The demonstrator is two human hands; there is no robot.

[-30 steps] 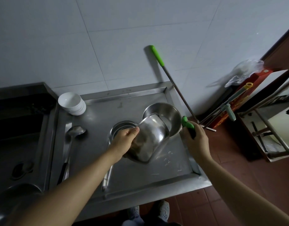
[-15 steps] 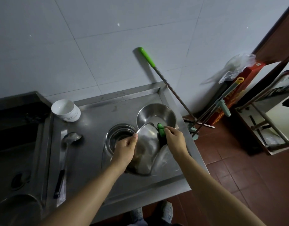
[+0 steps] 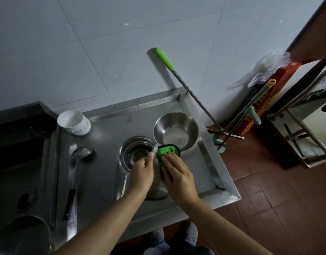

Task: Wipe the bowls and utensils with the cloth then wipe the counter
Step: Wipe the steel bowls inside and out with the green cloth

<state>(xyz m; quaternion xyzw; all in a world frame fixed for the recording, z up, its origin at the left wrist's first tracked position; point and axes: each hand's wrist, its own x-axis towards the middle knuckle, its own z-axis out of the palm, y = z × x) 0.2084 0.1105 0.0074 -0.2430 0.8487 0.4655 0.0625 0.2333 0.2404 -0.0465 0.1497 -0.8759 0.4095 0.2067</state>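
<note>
My left hand (image 3: 142, 174) grips the rim of a tilted steel bowl (image 3: 157, 188) near the counter's front. My right hand (image 3: 177, 174) presses a green cloth (image 3: 166, 150) against that bowl's side, fingers laid over the cloth. Most of the held bowl is hidden behind both hands. A second steel bowl (image 3: 176, 130) stands upright just behind. White bowls (image 3: 73, 122) are stacked at the back left. A steel ladle (image 3: 75, 172) with a black handle lies along the left of the steel counter (image 3: 204, 162).
A round drain opening (image 3: 137, 152) is set in the counter left of the hands. A dark sink (image 3: 20, 153) lies to the left, with a steel pot (image 3: 20, 234) at bottom left. Mop handles (image 3: 186, 85) lean on the wall to the right, above a red tiled floor.
My right hand has brought the green cloth from the counter's right edge onto the held bowl and spread it over the side. My left hand has tipped the bowl more upright.
</note>
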